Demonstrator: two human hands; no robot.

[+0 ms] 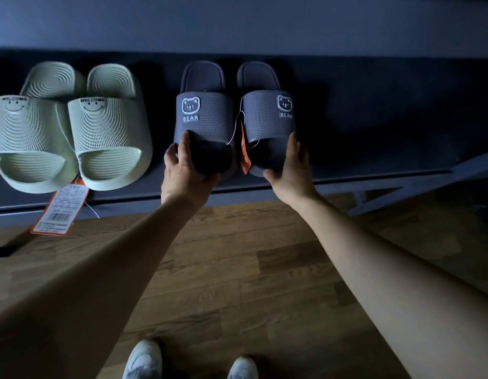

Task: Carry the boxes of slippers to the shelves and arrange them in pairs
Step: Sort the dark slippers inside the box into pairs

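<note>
Two dark blue-grey slippers marked BEAR lie side by side on the dark shelf [374, 149], toes toward me. My left hand [186, 170] grips the toe end of the left BEAR slipper [203, 116], thumb under the front edge. The toe of the right BEAR slipper [267, 116] is held by my right hand [290, 168], fingers along its right side and thumb under the tip. An orange tag [245, 149] hangs between the two. A pale green pair marked WELCOME [70, 127] sits to their left on the same shelf.
An orange and white price tag [59, 212] hangs from the green pair over the shelf's front edge. The shelf's right part is bare, with a slanted frame bar [418, 187] at its corner. Wood floor and my two white shoes [190, 362] lie below.
</note>
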